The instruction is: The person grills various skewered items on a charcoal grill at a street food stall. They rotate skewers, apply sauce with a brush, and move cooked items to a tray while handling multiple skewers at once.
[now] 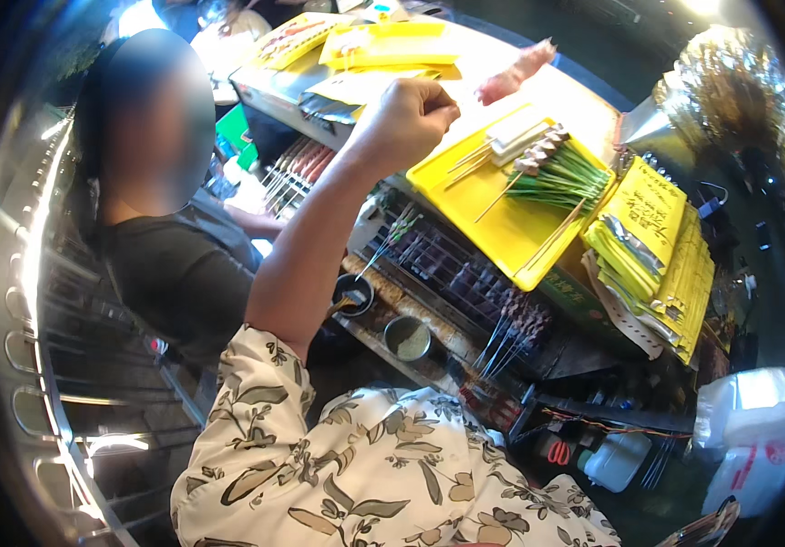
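My left hand (414, 122) is raised on an outstretched arm, its fingers curled in; nothing shows between them. It hangs near the left corner of a yellow tray (495, 239). On the tray lie skewered green stalks (563, 174), a skewer of pale chunks (541, 149), white slabs on sticks (517, 142) and bare-ended wooden sticks. A pinkish, blurred thing (515, 72) lies beyond the tray; whether it is meat or a hand, I cannot tell. My right hand is out of view.
Below the tray are dark meat skewers (526, 314), a cup of powder (407, 338) and a dark pot with a brush (353, 295). Yellow bags (652, 253) are stacked at right. A person in a dark shirt (174, 273) stands close at left.
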{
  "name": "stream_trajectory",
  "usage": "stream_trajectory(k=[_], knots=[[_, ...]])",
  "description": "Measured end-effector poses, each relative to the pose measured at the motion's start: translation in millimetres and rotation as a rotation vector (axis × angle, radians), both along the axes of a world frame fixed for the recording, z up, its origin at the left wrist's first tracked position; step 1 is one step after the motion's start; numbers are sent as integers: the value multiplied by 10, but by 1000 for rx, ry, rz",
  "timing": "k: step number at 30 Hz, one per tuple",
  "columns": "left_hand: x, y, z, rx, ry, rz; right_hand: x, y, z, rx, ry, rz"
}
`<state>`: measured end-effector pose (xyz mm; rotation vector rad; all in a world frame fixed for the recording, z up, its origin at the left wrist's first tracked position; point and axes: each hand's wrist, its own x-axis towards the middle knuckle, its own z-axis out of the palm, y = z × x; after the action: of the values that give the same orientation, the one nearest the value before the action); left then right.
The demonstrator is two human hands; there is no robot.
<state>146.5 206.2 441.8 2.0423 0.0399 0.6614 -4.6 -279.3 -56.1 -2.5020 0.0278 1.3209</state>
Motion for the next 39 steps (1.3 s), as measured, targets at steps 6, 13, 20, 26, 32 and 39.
stream_trajectory(k=[6, 13, 20, 26, 32, 39], knots=[[-980, -286, -291, -217, -177, 144, -25, -65, -77, -14, 33, 21], [-2429, -643, -1016, -278, 154, 263, 64, -4, -181, -13, 48, 60], [-2991, -908, -1616, -189, 408, 214, -6, -85, -105, -14, 48, 103], [-2578, -1039, -2573, -106, 447, 141, -148, -206, 48, -31, 20, 188], [-1809, -1223, -3486, -167, 370, 51, -161, 114, 888, 13, -17, -136], [-1073, -1469, -3806, -88, 392, 41, -420, -26, 969, -39, -56, -247]])
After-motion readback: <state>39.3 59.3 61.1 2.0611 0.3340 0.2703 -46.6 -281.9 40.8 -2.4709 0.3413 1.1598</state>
